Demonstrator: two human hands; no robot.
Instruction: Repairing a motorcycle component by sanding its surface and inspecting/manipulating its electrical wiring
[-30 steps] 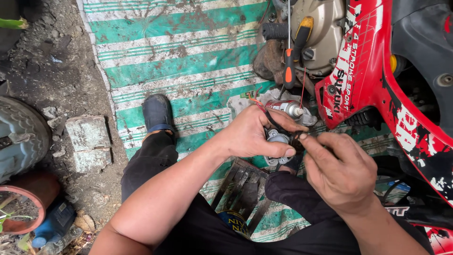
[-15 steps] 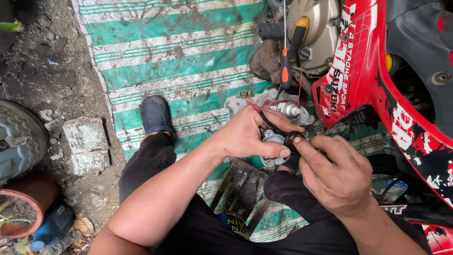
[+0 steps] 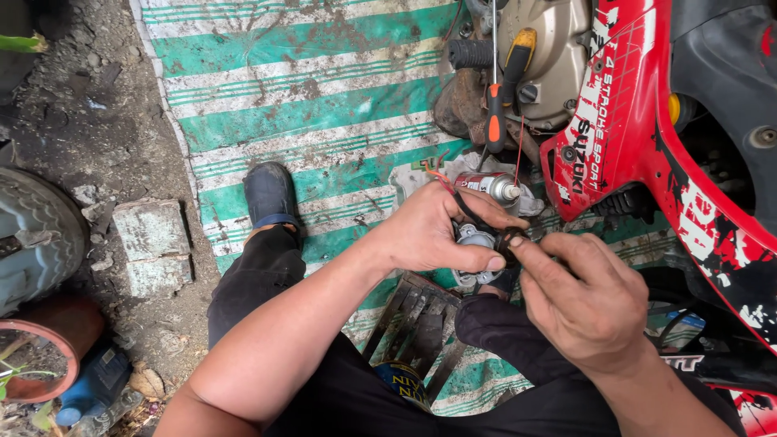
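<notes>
Head view: the left hand (image 3: 425, 235) is curled around a small grey round metal part (image 3: 473, 239), its fingers closed on it, thumb laid along the underside. The right hand (image 3: 587, 303) pinches a dark rubbery ring or band (image 3: 510, 240) at the part's edge between thumb and forefinger. The part is held above the lap, over the green-and-white striped mat (image 3: 307, 97), beside the red motorcycle fairing (image 3: 639, 137).

To do this well, I judge the left grip should stay firm while the right works the ring evenly round.

The part's far side is hidden by the fingers; whether the ring is seated cannot be told. The orange-handled screwdriver (image 3: 495, 117) tip is obscured.
</notes>
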